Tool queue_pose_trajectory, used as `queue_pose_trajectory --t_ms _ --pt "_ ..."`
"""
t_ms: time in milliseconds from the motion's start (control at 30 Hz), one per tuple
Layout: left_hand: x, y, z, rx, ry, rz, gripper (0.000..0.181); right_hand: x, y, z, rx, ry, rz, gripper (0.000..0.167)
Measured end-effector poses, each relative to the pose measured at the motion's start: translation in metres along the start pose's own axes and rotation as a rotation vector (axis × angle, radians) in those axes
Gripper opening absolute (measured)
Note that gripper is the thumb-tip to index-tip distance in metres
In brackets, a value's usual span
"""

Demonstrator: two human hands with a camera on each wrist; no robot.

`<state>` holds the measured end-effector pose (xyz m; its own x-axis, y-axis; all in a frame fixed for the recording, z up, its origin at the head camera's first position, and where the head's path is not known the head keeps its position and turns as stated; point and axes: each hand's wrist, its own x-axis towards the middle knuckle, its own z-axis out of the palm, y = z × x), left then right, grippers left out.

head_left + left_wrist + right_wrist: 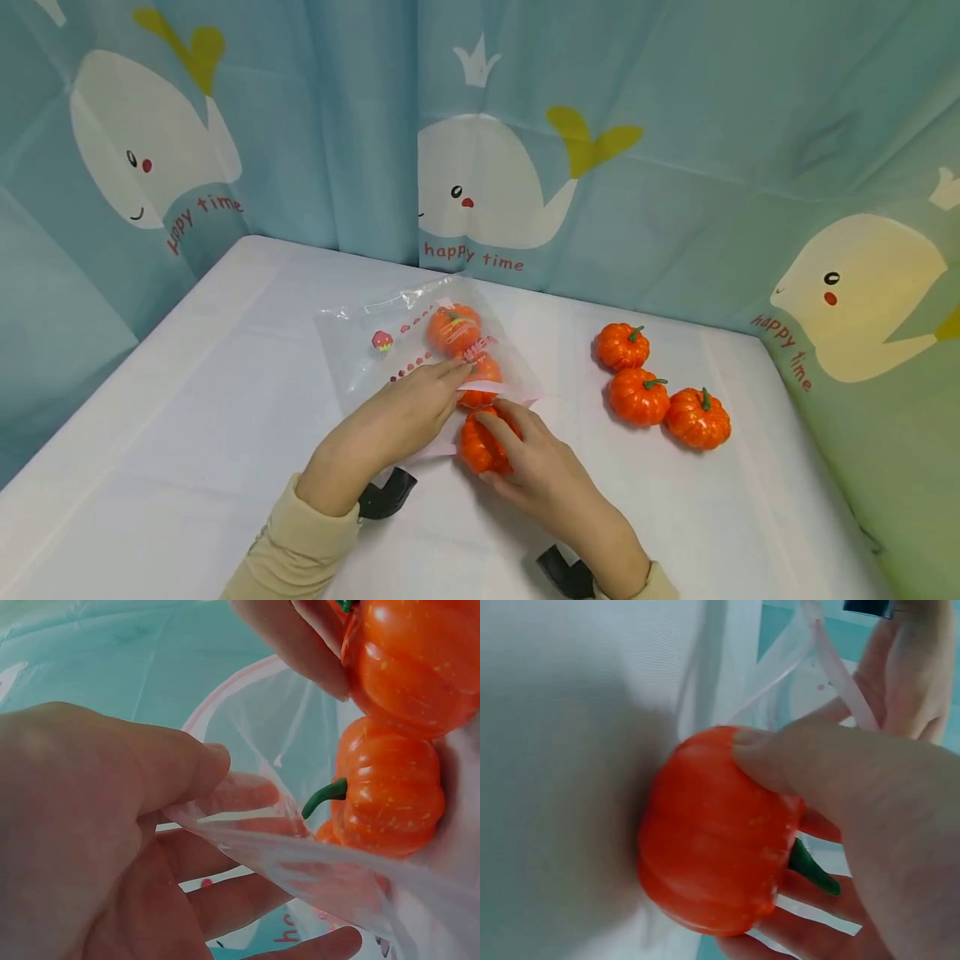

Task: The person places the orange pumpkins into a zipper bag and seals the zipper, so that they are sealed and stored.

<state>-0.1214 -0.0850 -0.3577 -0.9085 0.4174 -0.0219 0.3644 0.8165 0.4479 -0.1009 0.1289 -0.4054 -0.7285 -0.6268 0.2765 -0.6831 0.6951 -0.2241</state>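
My left hand (408,408) pinches the pink-edged rim of a clear plastic bag (330,862) between thumb and index finger, and the other fingers spread outside the film. The bag's mouth stands open towards me. Two small orange pumpkins lie inside it: a far one (453,328) and a nearer one (390,787) with a green stem. My right hand (543,467) grips a third pumpkin (716,832) at the bag's mouth, thumb on one side and fingers on the other. In the left wrist view this pumpkin is cut off by the frame edge.
Three more pumpkins sit close together to the right on the white table (780,500): a back one (622,347), a middle one (638,397) and a front one (698,418). A blue-green curtain (682,208) with printed whales hangs behind the table.
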Motion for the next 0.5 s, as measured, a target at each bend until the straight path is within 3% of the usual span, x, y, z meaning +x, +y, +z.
queue_pose_trajectory --t_ms 133,333,500 --pt "-0.0011 0.0001 -0.0012 0.008 -0.011 -0.01 0.046 0.001 -0.0007 0.0047 -0.027 0.042 -0.016 0.062" --pt "0.001 0.0005 -0.0035 0.027 0.007 0.02 0.046 0.0075 -0.0014 0.0077 -0.059 0.148 -0.068 0.049" --pt "0.001 -0.0012 -0.0022 0.005 -0.028 0.013 0.046 0.0097 0.0008 0.0114 -0.123 0.198 -0.111 0.044"
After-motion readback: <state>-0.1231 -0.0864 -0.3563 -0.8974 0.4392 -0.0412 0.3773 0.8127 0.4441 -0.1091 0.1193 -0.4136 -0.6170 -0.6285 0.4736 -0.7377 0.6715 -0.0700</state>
